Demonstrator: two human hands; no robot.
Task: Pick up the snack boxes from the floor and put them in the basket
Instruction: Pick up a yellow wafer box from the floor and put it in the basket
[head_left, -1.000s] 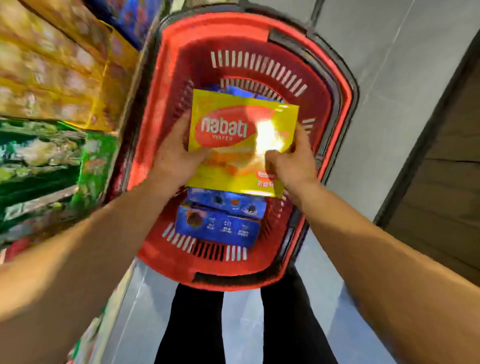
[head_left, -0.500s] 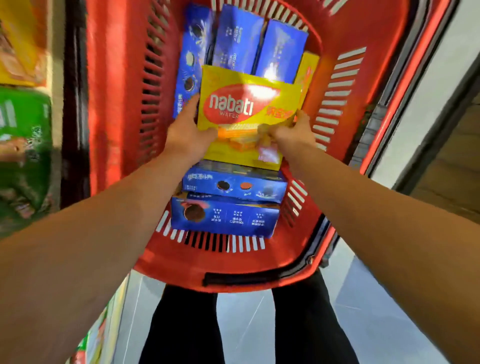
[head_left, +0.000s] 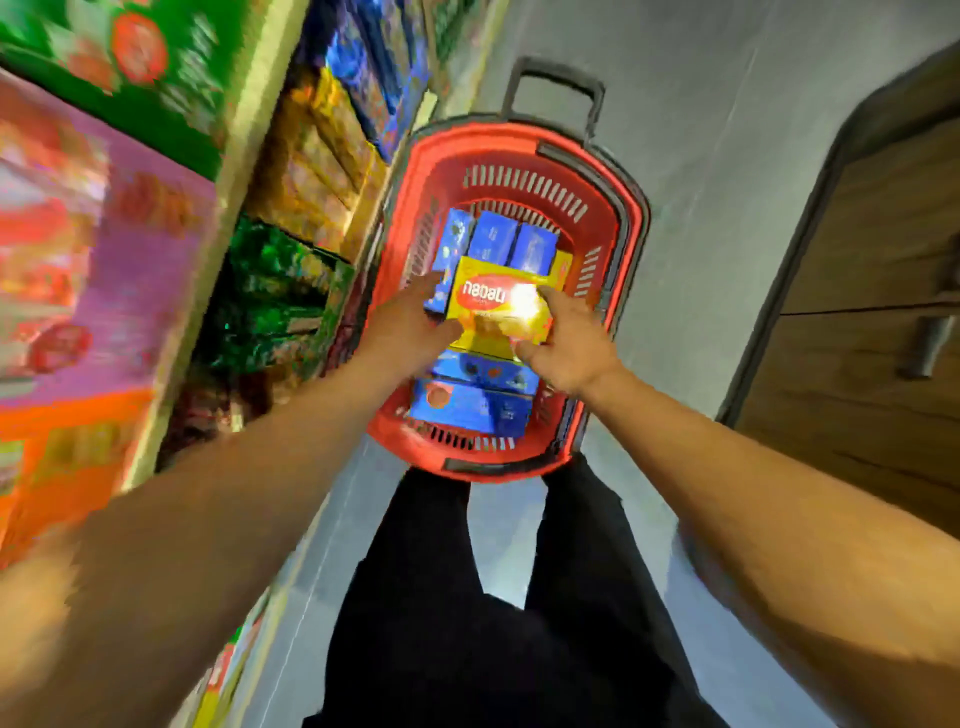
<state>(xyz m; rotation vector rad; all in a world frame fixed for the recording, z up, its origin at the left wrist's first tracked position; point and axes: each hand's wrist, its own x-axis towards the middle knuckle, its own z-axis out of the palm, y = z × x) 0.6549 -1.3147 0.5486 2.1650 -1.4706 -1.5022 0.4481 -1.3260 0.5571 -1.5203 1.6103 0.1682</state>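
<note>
A red basket (head_left: 629, 223) stands on the grey floor ahead of my legs. Inside it a yellow Nabati wafer box (head_left: 485, 304) lies flat on top of blue snack boxes (head_left: 470, 410). More blue boxes (head_left: 493, 236) stand on end behind it. My left hand (head_left: 410, 327) sits at the yellow box's left edge, fingers stretched out and thumb on its front. At the box's right edge is my right hand (head_left: 569, 345), with index finger and thumb spread apart over the corner. Neither hand grips the box.
Shelves packed with colourful snack cartons (head_left: 291, 171) run close along the basket's left side. The basket's black pull handle (head_left: 556, 73) stands up at its far end. A brown wooden door (head_left: 857, 322) is on the right, and my dark trouser legs (head_left: 441, 571) are just behind the basket.
The yellow box went down onto the blue boxes and both hands loosened their hold on it. My head rose and pulled back, so the whole basket now shows.
</note>
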